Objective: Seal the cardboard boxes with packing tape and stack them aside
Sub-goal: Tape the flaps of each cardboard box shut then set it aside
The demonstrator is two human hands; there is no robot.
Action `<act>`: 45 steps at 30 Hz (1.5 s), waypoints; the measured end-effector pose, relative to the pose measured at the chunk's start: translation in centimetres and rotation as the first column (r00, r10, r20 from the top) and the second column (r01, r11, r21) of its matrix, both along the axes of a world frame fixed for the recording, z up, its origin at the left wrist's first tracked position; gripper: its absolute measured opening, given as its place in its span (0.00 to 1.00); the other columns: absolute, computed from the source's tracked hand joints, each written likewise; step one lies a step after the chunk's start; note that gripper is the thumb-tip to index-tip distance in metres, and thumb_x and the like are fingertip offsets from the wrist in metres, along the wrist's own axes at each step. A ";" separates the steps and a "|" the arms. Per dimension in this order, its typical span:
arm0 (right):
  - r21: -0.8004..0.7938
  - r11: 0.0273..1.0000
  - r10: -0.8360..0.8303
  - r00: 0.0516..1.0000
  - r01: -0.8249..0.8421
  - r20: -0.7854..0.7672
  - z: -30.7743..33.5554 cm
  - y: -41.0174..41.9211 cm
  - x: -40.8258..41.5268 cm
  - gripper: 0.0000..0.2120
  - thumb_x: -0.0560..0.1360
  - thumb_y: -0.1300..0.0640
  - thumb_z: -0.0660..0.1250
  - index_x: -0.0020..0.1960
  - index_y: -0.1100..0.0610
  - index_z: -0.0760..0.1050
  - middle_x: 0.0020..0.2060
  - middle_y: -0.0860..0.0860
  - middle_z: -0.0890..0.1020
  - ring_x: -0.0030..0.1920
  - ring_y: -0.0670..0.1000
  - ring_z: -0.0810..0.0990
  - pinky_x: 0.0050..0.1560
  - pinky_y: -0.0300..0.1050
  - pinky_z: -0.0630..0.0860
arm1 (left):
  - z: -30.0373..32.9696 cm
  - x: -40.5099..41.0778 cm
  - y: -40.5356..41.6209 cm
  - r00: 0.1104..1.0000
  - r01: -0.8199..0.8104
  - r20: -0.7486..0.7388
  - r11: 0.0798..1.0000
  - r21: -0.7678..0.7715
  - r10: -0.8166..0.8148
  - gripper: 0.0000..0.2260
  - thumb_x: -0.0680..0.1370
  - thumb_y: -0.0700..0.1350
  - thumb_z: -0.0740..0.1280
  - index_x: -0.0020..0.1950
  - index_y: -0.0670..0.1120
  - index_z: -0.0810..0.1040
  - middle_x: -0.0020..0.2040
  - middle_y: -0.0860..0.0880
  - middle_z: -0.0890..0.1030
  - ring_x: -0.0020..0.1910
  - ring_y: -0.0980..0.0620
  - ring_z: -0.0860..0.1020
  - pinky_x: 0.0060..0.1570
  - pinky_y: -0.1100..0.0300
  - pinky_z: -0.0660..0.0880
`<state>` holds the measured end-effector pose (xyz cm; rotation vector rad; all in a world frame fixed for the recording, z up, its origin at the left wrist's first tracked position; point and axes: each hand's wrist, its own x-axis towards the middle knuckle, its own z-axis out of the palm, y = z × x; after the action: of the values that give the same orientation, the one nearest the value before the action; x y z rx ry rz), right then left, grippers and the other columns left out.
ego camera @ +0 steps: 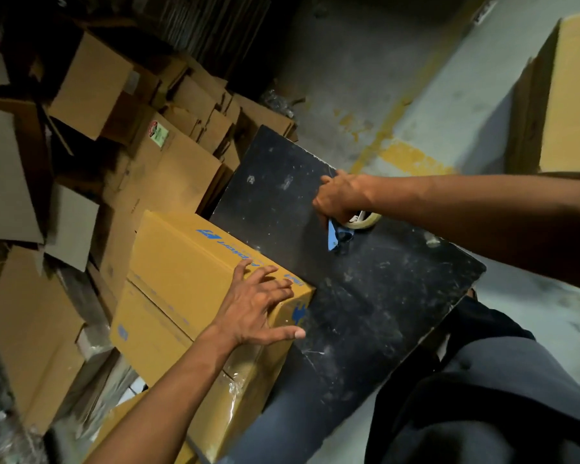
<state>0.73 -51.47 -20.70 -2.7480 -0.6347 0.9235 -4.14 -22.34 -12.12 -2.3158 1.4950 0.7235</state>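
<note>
Our left hand [255, 306] spreads straight fingers over the top corner of the taped yellow carton [195, 262], stacked on another carton [148, 333] beside the black board [365, 279]. Our right hand [340, 195] grips the blue tape dispenser [340, 234] on that board. Loose flattened cartons [91, 85] crowd the left.

left hand [255, 306] splayed flat (fingers spread); right hand [340, 199] curled in a grip.
</note>
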 end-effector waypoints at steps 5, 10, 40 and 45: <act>0.140 0.988 -0.098 0.974 0.070 0.205 1.3 0.6 -1.7 0.14 0.76 0.49 0.71 0.61 0.46 0.80 0.61 0.52 0.75 0.65 0.58 0.69 0.56 0.56 0.71 | -0.2 1.1 -2.4 0.990 0.138 -0.013 0.939 0.315 -0.141 0.54 0.64 0.85 0.33 0.75 0.61 0.74 0.82 0.57 0.63 0.83 0.49 0.53 0.78 0.36 0.45; 0.611 0.738 -0.458 0.878 0.287 0.141 2.5 2.2 -5.1 0.20 0.70 0.60 0.68 0.61 0.49 0.81 0.55 0.51 0.78 0.59 0.56 0.76 0.48 0.46 0.68 | 0.4 2.0 -1.0 0.998 0.042 0.037 0.985 0.168 -0.049 0.52 0.71 0.82 0.37 0.81 0.51 0.67 0.80 0.51 0.68 0.84 0.47 0.52 0.77 0.31 0.44; 0.902 0.015 -0.900 0.399 0.432 -0.176 -5.0 31.9 -23.3 0.51 0.66 0.72 0.59 0.84 0.56 0.42 0.84 0.49 0.40 0.83 0.52 0.42 0.81 0.65 0.51 | -4.5 -0.1 4.9 0.959 -0.200 0.064 0.823 -0.532 0.275 0.26 0.85 0.60 0.46 0.53 0.53 0.83 0.49 0.56 0.78 0.53 0.55 0.72 0.73 0.41 0.59; 0.881 -0.138 -0.942 0.215 0.452 -0.257 -5.7 30.3 -23.6 0.43 0.72 0.65 0.55 0.85 0.53 0.47 0.84 0.47 0.51 0.83 0.48 0.49 0.80 0.63 0.58 | -4.3 -0.4 4.9 0.960 -0.209 0.047 0.817 -0.538 0.277 0.26 0.85 0.61 0.46 0.52 0.54 0.82 0.48 0.57 0.77 0.53 0.55 0.72 0.75 0.43 0.58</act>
<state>-22.87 -21.19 -26.40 -1.6443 0.5206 -0.4521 -4.49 -17.45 -16.42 -2.9413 1.4964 0.2179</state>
